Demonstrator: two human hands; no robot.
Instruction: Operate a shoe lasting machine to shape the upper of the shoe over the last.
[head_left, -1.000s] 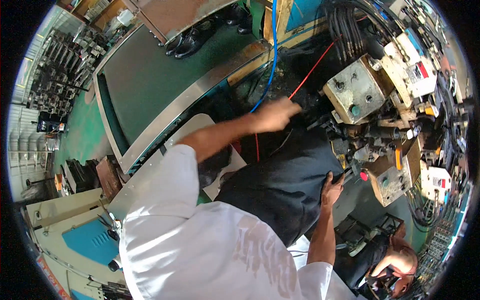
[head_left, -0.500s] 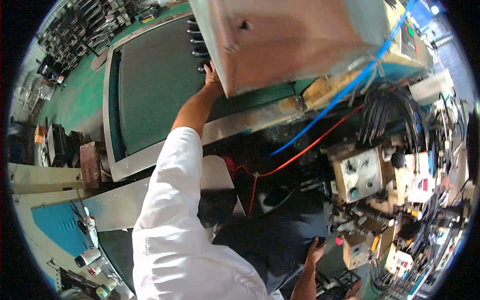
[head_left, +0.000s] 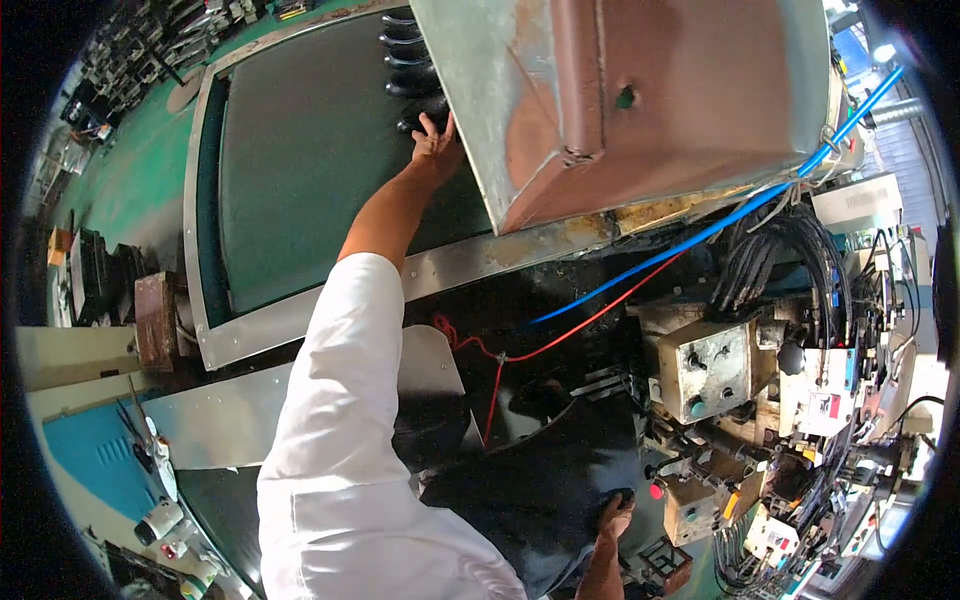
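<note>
My left hand (head_left: 436, 150), its arm in a white sleeve (head_left: 335, 400), reaches over a dark green conveyor belt (head_left: 300, 180). Its fingers are spread at the nearest of several glossy black rounded pieces (head_left: 408, 82), which look like shoe toes. These pieces lie in a row at the edge of a worn brown and grey metal hood (head_left: 690, 90), which hides whatever is beneath it. Low on the right, my right hand (head_left: 615, 518) is closed around something black, too dark to make out, beside black cloth (head_left: 540, 490).
A metal frame (head_left: 450, 262) edges the belt. A blue hose (head_left: 690, 232) and a red cord (head_left: 570, 335) cross the dark gap before it. Control boxes (head_left: 705, 370) and bundled black cables (head_left: 780, 250) crowd the right. A brown box (head_left: 156, 320) stands left of the belt.
The view has shifted, and the hood now fills more of the upper right. My left fingers have spread wider at the nearest black piece. My right hand stays low, still closed.
</note>
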